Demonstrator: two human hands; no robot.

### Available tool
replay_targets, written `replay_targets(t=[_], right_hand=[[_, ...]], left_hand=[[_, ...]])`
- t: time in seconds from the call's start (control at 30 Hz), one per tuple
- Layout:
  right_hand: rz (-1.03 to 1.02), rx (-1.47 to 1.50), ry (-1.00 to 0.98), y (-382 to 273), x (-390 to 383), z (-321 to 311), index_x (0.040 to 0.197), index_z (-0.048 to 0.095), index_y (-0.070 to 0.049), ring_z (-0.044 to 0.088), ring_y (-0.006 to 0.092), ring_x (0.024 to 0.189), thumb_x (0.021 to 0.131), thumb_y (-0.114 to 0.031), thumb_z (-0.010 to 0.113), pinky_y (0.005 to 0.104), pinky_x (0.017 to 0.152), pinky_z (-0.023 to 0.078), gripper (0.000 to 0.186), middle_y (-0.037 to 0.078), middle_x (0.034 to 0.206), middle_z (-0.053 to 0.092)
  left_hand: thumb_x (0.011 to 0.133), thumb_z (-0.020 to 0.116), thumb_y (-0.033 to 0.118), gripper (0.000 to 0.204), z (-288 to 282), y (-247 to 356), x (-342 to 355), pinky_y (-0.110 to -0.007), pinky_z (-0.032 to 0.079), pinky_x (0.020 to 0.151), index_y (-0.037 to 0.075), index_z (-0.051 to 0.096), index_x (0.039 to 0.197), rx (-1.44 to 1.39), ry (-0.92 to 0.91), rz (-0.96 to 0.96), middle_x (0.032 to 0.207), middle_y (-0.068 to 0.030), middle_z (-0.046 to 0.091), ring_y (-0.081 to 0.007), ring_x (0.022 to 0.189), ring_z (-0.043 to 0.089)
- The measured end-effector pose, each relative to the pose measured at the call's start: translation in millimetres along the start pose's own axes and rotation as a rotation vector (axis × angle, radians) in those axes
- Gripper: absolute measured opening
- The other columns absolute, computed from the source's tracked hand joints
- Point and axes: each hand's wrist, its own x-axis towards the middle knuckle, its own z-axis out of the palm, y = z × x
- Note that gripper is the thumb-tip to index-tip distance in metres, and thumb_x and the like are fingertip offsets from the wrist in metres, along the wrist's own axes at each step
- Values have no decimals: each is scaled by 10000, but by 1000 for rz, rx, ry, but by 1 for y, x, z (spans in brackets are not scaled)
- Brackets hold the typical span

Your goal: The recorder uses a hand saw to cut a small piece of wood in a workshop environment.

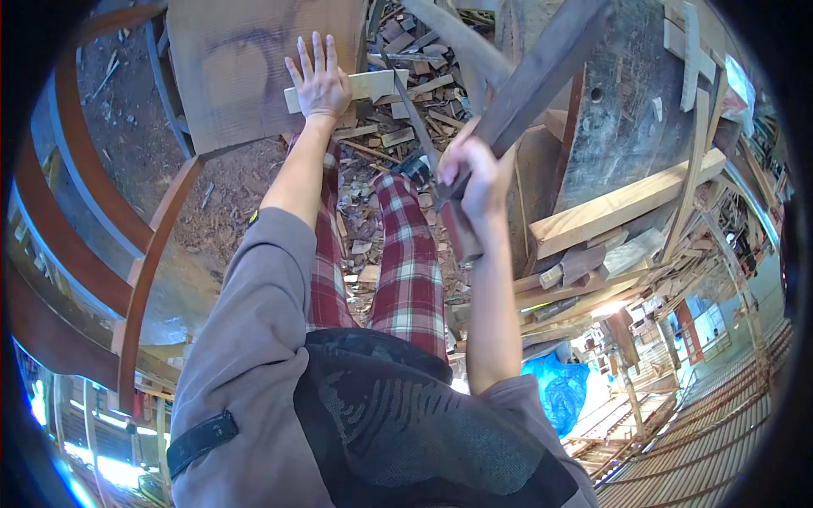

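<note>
Left hand [319, 80] lies flat, fingers spread, on a pale wood strip [373, 85] at upper centre; right hand [474, 173] has its grip closed around a dark wooden tool [542, 76].

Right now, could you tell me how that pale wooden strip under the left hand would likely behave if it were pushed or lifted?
The pale wooden strip looks straight and squared, so probably stiff and unlikely to roll. It seems thin and short, so likely light. It lies flat on the brown board beneath the flat left hand, so it would probably slide when pushed.

Upper left, a pale, smooth, matt wood strip [373, 86] lies on a rough brown board [246, 68]; the dark wooden handle [542, 72] at upper centre looks worn.
</note>
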Motion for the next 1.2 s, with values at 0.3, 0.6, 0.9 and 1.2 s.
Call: replay_targets(t=[0.3, 0.6, 0.9, 1.2], right_hand=[[36, -255, -66, -105, 75, 23, 675, 539, -7, 477, 110, 422, 793, -101, 574, 273, 415, 380, 155, 31, 518, 502], [73, -299, -110, -187, 103, 39, 689, 520, -45, 496, 98, 451, 814, -99, 576, 262, 434, 388, 147, 13, 559, 516], [-47, -324, -187, -282, 179, 10, 748, 531, -34, 468, 96, 426, 842, -131, 556, 253, 430, 387, 138, 15, 526, 498], [254, -53, -302, -375, 358, -94, 662, 490, -111, 416, 121, 467, 809, -198, 563, 293, 486, 376, 186, -3, 545, 445]], left_hand=[[804, 625, 479, 831, -32, -3, -2, -607, 18, 1159, 122, 332, 1495, -291, -194, 359, 1571, -210, 190, -382, 1471, 108], [782, 709, 327, 610, -66, -30, 14, -538, 178, 1175, -9, 517, 1253, -342, -328, 593, 1464, -204, 396, -374, 1401, 310], [747, 763, 243, 677, -149, -59, 30, -433, 457, 898, 13, 476, 1314, -405, -316, 239, 1147, -177, 611, -350, 1039, 585], [809, 752, 259, 613, -222, -68, 17, -457, 434, 942, -62, 508, 1271, -360, -184, -397, 1160, -249, 593, -410, 1076, 562]])
